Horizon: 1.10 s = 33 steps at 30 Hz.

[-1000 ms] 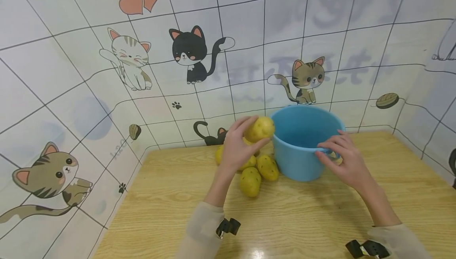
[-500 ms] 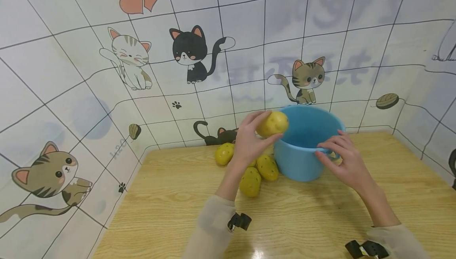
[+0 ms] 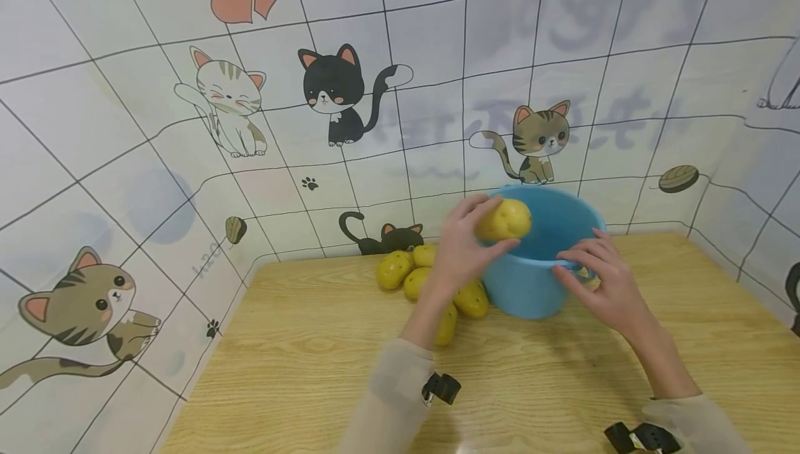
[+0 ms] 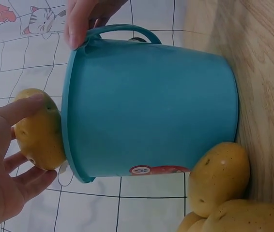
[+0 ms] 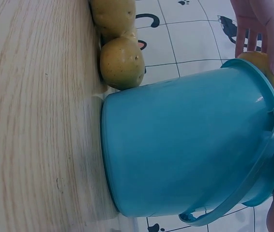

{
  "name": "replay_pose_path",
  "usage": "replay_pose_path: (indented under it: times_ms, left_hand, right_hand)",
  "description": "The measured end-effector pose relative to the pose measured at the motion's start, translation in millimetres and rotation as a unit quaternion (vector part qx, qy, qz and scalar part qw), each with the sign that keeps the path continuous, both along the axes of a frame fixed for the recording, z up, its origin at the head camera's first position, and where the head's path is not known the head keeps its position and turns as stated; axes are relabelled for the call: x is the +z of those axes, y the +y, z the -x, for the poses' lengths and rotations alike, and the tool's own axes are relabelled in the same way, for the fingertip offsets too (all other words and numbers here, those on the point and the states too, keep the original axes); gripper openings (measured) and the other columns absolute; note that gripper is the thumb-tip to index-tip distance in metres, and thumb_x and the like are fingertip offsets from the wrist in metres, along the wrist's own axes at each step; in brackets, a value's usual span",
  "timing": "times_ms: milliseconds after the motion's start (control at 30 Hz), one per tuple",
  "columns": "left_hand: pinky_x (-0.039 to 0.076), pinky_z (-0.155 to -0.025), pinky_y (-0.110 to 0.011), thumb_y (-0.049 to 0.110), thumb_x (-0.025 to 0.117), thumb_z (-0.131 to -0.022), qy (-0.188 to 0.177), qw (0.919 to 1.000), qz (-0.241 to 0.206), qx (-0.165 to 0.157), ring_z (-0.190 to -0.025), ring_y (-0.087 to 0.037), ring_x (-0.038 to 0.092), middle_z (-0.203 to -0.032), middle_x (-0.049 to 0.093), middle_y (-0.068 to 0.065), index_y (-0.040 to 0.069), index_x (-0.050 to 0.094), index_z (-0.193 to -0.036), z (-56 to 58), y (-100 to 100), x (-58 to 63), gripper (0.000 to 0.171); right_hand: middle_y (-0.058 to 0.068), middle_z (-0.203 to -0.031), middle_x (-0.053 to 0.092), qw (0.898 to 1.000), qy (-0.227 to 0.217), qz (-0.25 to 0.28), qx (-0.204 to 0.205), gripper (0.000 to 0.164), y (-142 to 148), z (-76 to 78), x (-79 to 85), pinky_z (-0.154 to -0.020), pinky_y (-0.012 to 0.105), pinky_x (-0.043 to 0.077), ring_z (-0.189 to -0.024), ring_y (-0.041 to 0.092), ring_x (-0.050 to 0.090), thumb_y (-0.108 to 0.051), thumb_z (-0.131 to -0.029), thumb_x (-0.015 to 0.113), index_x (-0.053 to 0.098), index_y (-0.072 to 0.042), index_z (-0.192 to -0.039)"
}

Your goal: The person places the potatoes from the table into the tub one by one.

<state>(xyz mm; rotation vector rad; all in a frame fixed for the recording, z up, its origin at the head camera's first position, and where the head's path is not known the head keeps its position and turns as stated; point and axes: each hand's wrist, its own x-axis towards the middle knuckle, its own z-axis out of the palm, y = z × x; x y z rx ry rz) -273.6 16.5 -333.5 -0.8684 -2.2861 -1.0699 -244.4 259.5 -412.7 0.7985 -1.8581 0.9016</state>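
My left hand grips a yellow potato between thumb and fingers, right at the left rim of a blue bucket. In the left wrist view the potato is held level with the bucket's mouth. The right hand pinches the bucket's rim on the near right side, beside the handle. Several more potatoes lie in a cluster on the table left of the bucket, partly hidden behind my left hand and forearm. The bucket stands upright; its bottom inside is hidden.
The wooden table runs up to a wall covered in cat-print tiles at the back and sides. One potato sits against the bucket's base.
My left hand has carried the potato to the right, from above the other potatoes to the bucket's rim. The right hand and the bucket have stayed put.
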Motion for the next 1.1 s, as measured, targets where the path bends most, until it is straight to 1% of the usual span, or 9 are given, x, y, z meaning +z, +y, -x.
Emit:
replay_pose_path:
  times_ms: [200,333,467,600,733,900,1000,1100]
  left_hand:
    - [0.043,-0.108,-0.031,0.033,0.084,-0.084,0.002,0.9993,0.037,-0.001,-0.134,-0.025,0.049,-0.145,0.053,-0.008,0.015,0.058,-0.144,-0.6,9,-3.6,0.067]
    - [0.045,-0.107,-0.034,0.033,0.083,-0.086,-0.012,0.9988,0.047,-0.001,-0.135,-0.027,0.048,-0.148,0.05,-0.011,0.016,0.057,-0.145,-0.7,13,-8.1,0.067]
    - [0.046,-0.106,-0.033,0.026,0.078,-0.09,-0.019,0.999,0.04,-0.003,-0.135,-0.026,0.049,-0.148,0.05,-0.012,0.015,0.057,-0.144,-2.2,15,-11.3,0.059]
    - [0.045,-0.106,-0.03,0.018,0.073,-0.092,-0.006,0.9996,0.029,-0.002,-0.134,-0.024,0.049,-0.146,0.051,-0.012,0.013,0.059,-0.142,-3.7,16,-11.3,0.052]
    - [0.045,-0.105,-0.027,0.017,0.073,-0.093,0.009,0.9995,0.029,-0.005,-0.133,-0.023,0.05,-0.144,0.053,-0.011,0.013,0.061,-0.139,-5.0,17,-11.1,0.049]
    - [0.045,-0.104,-0.027,0.015,0.073,-0.093,0.005,0.9998,0.018,-0.012,-0.131,-0.023,0.051,-0.141,0.054,-0.008,0.012,0.062,-0.137,-8.4,16,-13.4,0.045]
    - [0.045,-0.105,-0.027,0.016,0.072,-0.094,0.005,0.9998,0.014,-0.009,-0.13,-0.022,0.052,-0.139,0.056,-0.008,0.011,0.063,-0.135,-11.1,15,-15.7,0.043]
    - [0.045,-0.105,-0.027,0.016,0.072,-0.094,0.008,0.9999,0.008,-0.012,-0.128,-0.022,0.053,-0.137,0.057,-0.008,0.009,0.064,-0.133,-14.1,13,-18.5,0.04]
  right_hand:
    - [0.012,-0.084,0.063,1.0,0.004,-0.002,0.0,0.057,1,0.0,-1.2,-0.119,0.051,0.023,-0.095,0.007,0.054,-0.055,-0.097,0.059,0.073,0.0,-0.088]
    - [0.012,-0.084,0.063,1.0,0.006,-0.006,-0.003,0.057,1,-0.3,-2.1,-0.119,0.05,0.023,-0.094,0.008,0.054,-0.055,-0.098,0.059,0.073,0.0,-0.088]
    - [0.012,-0.085,0.064,1.0,0.006,-0.011,-0.004,0.056,1,-0.2,-2.2,-0.119,0.052,0.023,-0.095,0.008,0.054,-0.054,-0.098,0.059,0.074,-0.001,-0.089]
    - [0.012,-0.087,0.063,1.0,0.003,-0.012,-0.001,0.056,1,-0.6,-1.4,-0.119,0.053,0.023,-0.096,0.008,0.054,-0.054,-0.098,0.058,0.074,-0.001,-0.09]
    - [0.013,-0.087,0.063,1.0,0.004,-0.014,-0.002,0.055,1,-0.4,-1.0,-0.118,0.055,0.024,-0.097,0.008,0.054,-0.053,-0.098,0.058,0.073,-0.001,-0.09]
    - [0.013,-0.086,0.063,1.0,0.012,-0.014,-0.001,0.055,1,1.1,-1.8,-0.119,0.053,0.024,-0.096,0.009,0.054,-0.053,-0.098,0.059,0.073,-0.001,-0.089]
    - [0.013,-0.086,0.063,1.0,0.011,-0.012,0.001,0.055,2,1.7,-2.5,-0.12,0.051,0.023,-0.096,0.008,0.054,-0.053,-0.098,0.059,0.073,-0.001,-0.089]
    - [0.012,-0.086,0.064,1.0,0.007,-0.011,0.003,0.054,3,1.5,-3.0,-0.12,0.052,0.022,-0.096,0.007,0.054,-0.054,-0.098,0.059,0.073,-0.002,-0.089]
